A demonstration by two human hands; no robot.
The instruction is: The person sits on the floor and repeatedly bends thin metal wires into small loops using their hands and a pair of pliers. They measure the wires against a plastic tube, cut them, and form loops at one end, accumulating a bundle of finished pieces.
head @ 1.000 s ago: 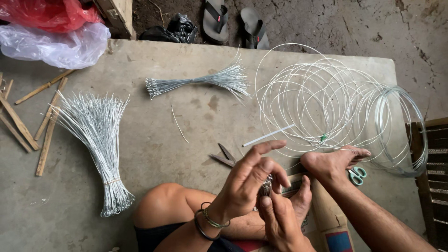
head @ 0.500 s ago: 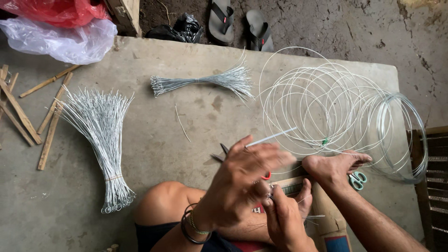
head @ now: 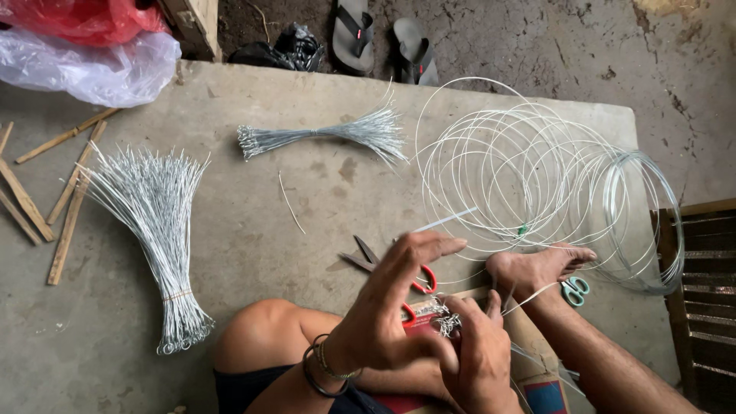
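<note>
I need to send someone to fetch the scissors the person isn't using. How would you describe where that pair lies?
Start at the big loose coil of white wire on the right of the concrete slab. Just below its lower edge, beside the person's bare foot, lie small scissors with teal handles. The other scissors, near the hands, have red handles.

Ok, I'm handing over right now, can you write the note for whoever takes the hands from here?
Left hand: fingers spread over the wire pieces, grip unclear.
Right hand: pinching them from below.
Red-handled scissors lie just beyond the hands; a foot rests on the wire coil.
Done: big bundle and small bundle lie tied on the slab.
Left: a large coil, uncut.
</note>
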